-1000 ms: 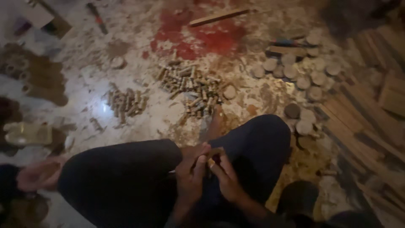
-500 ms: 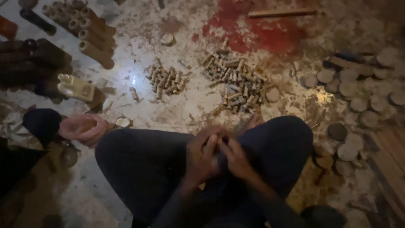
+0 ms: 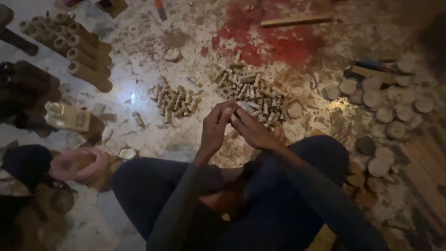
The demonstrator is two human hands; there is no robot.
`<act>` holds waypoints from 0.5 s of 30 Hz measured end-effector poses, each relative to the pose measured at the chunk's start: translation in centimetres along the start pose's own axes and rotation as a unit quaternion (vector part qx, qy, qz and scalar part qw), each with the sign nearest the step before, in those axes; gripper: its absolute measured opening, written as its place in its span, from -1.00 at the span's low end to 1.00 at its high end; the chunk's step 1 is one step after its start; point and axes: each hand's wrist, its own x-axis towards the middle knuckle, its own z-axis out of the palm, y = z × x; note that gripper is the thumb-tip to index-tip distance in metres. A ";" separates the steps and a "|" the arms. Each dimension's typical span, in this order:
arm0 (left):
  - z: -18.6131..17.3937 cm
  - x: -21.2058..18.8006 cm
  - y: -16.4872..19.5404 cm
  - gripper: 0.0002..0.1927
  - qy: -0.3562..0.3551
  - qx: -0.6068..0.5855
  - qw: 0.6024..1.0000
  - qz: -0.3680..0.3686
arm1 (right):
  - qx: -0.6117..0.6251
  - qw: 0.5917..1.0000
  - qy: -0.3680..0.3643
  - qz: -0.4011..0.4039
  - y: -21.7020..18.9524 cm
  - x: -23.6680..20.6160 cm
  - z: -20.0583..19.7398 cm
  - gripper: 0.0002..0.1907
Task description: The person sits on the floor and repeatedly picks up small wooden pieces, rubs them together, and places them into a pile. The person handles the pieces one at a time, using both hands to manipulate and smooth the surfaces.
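Both hands meet above the floor (image 3: 139, 135): the left hand (image 3: 214, 130) and right hand (image 3: 253, 131) pinch a small pale tube (image 3: 242, 108) between closed fingers, over the tube pile (image 3: 253, 90). It looks light, thin-walled, easily crushed; best held gently at its ends.

Dim, speckled pale floor (image 3: 139, 51) w/ red stain (image 3: 274, 42), one glare spot.

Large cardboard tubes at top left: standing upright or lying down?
Lying down: the large tubes rest on their sides in a row on the floor, open ends showing.
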 end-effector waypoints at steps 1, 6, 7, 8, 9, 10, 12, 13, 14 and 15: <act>-0.2 0.3 -1.4 -0.57 0.007 -0.002 1.000 -0.010 | -0.029 0.999 0.007 -0.021 0.8 0.3 0.2 -0.47; 0.1 -0.8 -7.1 -0.57 0.044 -0.088 0.992 -0.079 | -0.189 0.976 0.066 -0.082 4.6 -0.5 1.5 -0.54; -0.1 -1.2 -7.4 -0.55 0.053 -0.114 0.987 -0.103 | -0.225 0.961 0.081 -0.136 4.9 -0.7 1.7 -0.53; -0.1 -1.3 -7.6 -0.53 0.061 -0.141 0.980 -0.127 | -0.242 0.961 0.057 -0.120 4.8 -0.9 1.6 -0.63; -0.3 -1.2 -7.4 -0.50 0.069 -0.165 0.973 -0.149 | -0.258 0.959 0.035 -0.107 4.5 -0.7 1.5 -0.73; -0.6 -1.0 -7.1 -0.53 0.080 -0.185 0.963 -0.177 | -0.275 0.957 0.014 -0.096 4.0 -0.5 1.4 -0.81; -1.2 -0.5 -6.3 -0.51 0.102 -0.225 0.941 -0.230 | -0.233 0.968 -0.005 -0.095 2.7 0.1 1.2 -0.82; -1.5 -0.4 -5.9 -0.54 0.095 -0.257 0.932 -0.236 | -0.213 0.972 -0.016 -0.094 2.0 0.6 1.1 -0.82; -1.9 -0.3 -5.6 -0.56 0.089 -0.290 0.922 -0.241 | -0.187 0.978 -0.024 -0.086 1.4 1.1 1.1 -0.81; -2.2 -0.3 -5.5 -0.57 0.084 -0.321 0.911 -0.247 | -0.160 0.984 -0.033 -0.077 1.0 1.6 1.0 -0.79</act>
